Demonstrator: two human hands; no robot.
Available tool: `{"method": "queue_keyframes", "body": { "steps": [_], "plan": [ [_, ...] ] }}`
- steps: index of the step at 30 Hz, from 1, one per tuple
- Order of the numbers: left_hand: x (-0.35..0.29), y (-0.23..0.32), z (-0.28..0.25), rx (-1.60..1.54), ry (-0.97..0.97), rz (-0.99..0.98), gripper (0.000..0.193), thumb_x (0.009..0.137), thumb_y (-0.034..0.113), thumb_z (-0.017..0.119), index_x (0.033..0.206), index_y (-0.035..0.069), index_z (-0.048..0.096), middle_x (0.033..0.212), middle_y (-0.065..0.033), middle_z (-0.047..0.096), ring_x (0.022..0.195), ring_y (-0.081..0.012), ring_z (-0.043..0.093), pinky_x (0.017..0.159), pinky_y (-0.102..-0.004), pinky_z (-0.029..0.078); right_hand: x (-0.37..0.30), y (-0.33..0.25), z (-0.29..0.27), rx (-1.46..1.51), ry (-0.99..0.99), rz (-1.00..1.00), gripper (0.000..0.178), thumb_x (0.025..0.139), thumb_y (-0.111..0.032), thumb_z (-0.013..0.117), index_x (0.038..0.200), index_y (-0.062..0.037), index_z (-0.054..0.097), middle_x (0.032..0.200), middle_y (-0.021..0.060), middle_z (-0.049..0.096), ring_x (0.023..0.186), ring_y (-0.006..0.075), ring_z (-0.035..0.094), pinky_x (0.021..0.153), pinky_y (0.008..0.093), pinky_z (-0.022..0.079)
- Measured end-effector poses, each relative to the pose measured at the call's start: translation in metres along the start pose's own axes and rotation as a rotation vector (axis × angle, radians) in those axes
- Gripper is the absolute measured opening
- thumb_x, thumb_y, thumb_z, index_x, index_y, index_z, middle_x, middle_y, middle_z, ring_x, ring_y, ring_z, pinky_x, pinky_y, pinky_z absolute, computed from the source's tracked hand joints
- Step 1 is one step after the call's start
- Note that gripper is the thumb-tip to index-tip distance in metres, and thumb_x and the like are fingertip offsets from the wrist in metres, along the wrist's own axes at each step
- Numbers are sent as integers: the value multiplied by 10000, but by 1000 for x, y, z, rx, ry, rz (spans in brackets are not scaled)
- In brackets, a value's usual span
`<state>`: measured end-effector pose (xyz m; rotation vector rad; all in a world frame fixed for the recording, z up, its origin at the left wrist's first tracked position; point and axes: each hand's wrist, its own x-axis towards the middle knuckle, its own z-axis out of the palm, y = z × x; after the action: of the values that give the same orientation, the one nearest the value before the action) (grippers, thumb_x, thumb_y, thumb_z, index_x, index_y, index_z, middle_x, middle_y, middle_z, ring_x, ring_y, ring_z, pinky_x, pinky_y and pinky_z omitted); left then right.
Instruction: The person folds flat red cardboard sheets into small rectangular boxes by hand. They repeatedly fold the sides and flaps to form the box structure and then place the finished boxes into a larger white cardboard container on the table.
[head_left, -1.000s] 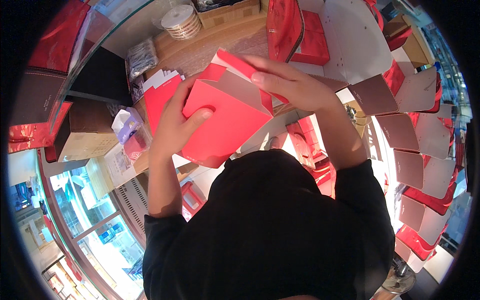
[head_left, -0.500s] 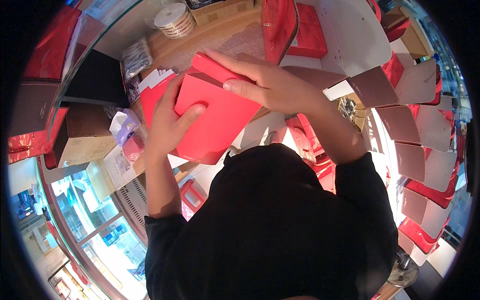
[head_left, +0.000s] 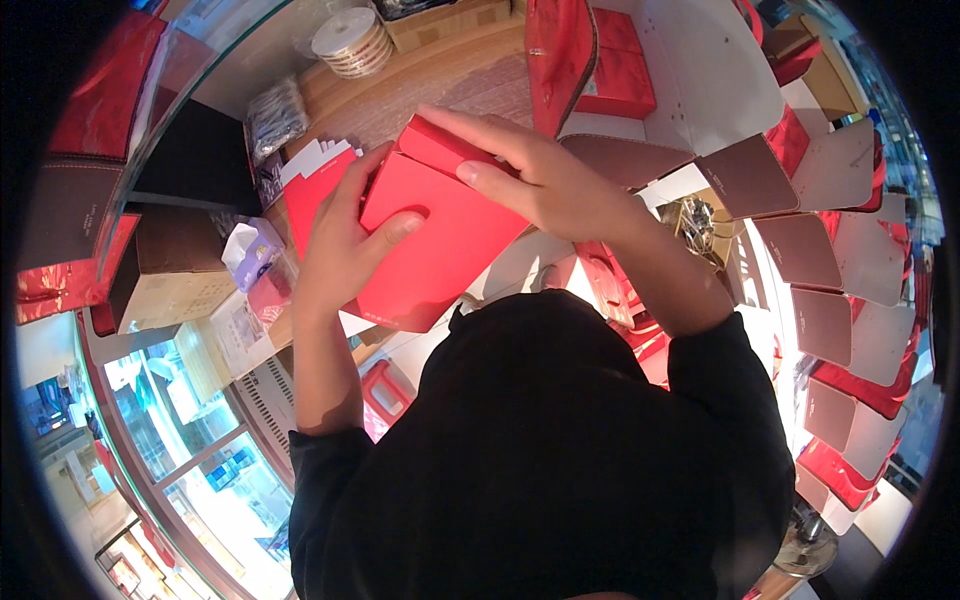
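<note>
A red cardboard box [head_left: 440, 240] is held up over the near edge of the wooden counter, its broad face turned toward me. My left hand [head_left: 350, 240] grips its left side, thumb lying on the broad face and fingers wrapped behind. At the box's top end, my right hand [head_left: 525, 175] holds the end flap, with the thumb on the front and the fingers across the top. Only a thin dark line shows between flap and body. Whatever the box contains is hidden. Behind my left hand lies a red folder-like piece [head_left: 310, 195] with white cards sticking out.
A stack of ribbon spools [head_left: 350, 45] stands at the back of the wooden counter [head_left: 440, 75]. On the left are a purple tissue pack [head_left: 250, 255] and a cardboard box [head_left: 165, 270]. Red bags with brown flaps [head_left: 745, 175] line the right side, with one bag [head_left: 560, 60] behind my right hand.
The flap at the box's top end has come down against the body, closing the dark gap. Both hands and the box have shifted slightly to the right.
</note>
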<state>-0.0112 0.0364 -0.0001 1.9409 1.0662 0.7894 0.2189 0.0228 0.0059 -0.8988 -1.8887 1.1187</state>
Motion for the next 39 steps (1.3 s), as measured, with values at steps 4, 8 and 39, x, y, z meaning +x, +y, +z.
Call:
{"method": "queue_keyframes", "body": {
  "steps": [4,8,39],
  "plan": [
    [-1,3,1,24,-5,-25,686,744,402,714,1256,28,451,1080,-184,596,1003,-289,592,853,-363,453,-2,-6,-4,-113,-68,29,461,936,-119,436,1389,-80,358,1266,140,450,1127,217,471,941,301,371],
    [0,4,2,9,-3,-8,674,752,399,706,1256,32,451,1083,-186,595,1006,-293,592,854,-366,454,-6,0,1,-78,-44,-62,514,918,-238,494,1402,-141,348,1317,231,398,1192,353,437,971,365,370],
    [5,18,17,-203,311,377,177,837,144,630,969,27,640,1173,-165,552,1094,-257,511,946,-361,373,-10,-1,-11,-22,211,-316,260,807,-33,599,1063,-13,642,1231,141,535,1110,209,525,881,306,438]
  ]
}}
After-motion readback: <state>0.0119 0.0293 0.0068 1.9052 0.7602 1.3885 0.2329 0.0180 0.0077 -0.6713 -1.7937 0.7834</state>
